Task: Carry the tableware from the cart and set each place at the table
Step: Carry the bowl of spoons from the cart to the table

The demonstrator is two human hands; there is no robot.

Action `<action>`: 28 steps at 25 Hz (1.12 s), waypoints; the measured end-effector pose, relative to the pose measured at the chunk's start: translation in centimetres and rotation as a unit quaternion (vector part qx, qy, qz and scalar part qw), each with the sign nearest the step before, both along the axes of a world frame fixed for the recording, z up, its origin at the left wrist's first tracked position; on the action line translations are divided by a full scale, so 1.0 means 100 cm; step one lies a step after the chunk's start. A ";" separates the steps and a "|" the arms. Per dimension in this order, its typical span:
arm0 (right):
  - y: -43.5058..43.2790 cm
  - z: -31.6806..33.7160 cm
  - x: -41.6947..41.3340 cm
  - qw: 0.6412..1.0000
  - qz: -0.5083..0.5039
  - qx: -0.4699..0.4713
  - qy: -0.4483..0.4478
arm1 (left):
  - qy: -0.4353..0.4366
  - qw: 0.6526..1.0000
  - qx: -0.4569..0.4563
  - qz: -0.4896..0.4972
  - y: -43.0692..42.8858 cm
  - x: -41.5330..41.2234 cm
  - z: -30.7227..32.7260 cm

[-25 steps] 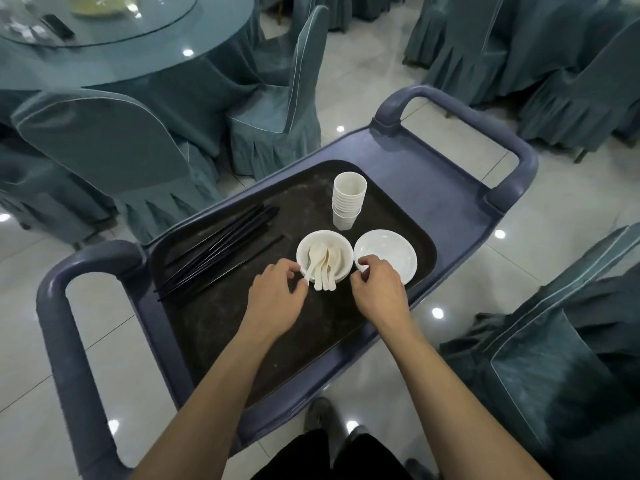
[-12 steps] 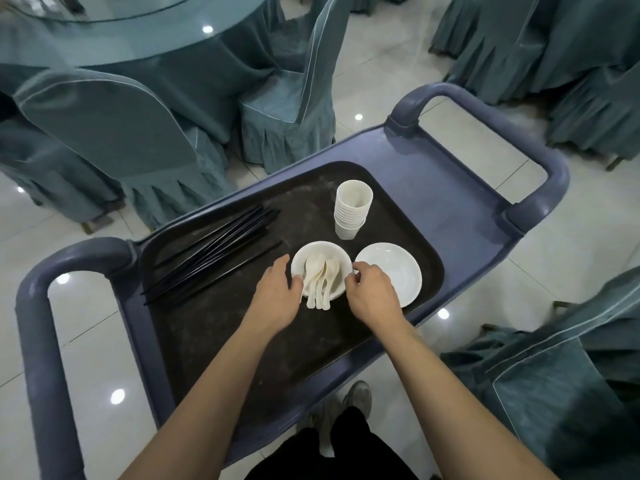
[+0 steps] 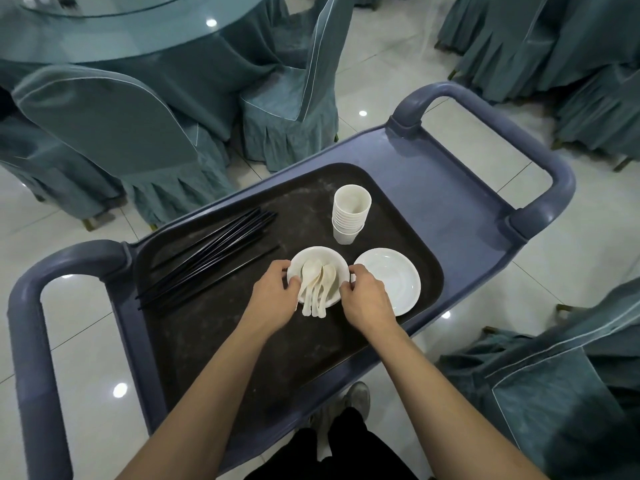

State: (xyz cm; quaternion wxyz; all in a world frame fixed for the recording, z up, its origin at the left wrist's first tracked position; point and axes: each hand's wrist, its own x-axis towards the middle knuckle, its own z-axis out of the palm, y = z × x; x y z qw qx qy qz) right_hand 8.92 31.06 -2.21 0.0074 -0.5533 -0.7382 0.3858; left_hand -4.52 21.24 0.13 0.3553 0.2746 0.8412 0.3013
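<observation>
Bowl (image 3: 320,252) holding spoons (image 3: 317,285), on cart tray (image 3: 242,341): rim is gripped on opposite sides by left hand (image 3: 273,296) and right hand (image 3: 367,299), presumably for a level, spill-free lift.

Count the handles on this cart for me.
2. The near handle arches over the cart's left end, by the chopsticks; the far handle arches over its right end, beyond the cups. None seems hidden.
</observation>
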 end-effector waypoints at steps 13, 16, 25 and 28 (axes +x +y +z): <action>-0.008 0.014 0.008 0.995 -0.067 0.033 0.066 | -0.020 0.996 0.084 0.014 -0.004 -0.005 0.010; -0.012 0.019 0.022 0.992 -0.099 0.037 0.076 | -0.027 0.995 0.098 -0.005 -0.001 0.004 0.014; -0.023 0.037 0.101 0.967 -0.215 0.094 0.095 | -0.043 0.984 0.108 -0.135 0.029 0.061 0.027; -0.026 0.038 0.137 0.952 -0.268 0.094 0.113 | -0.040 0.976 0.099 -0.192 0.043 0.093 0.032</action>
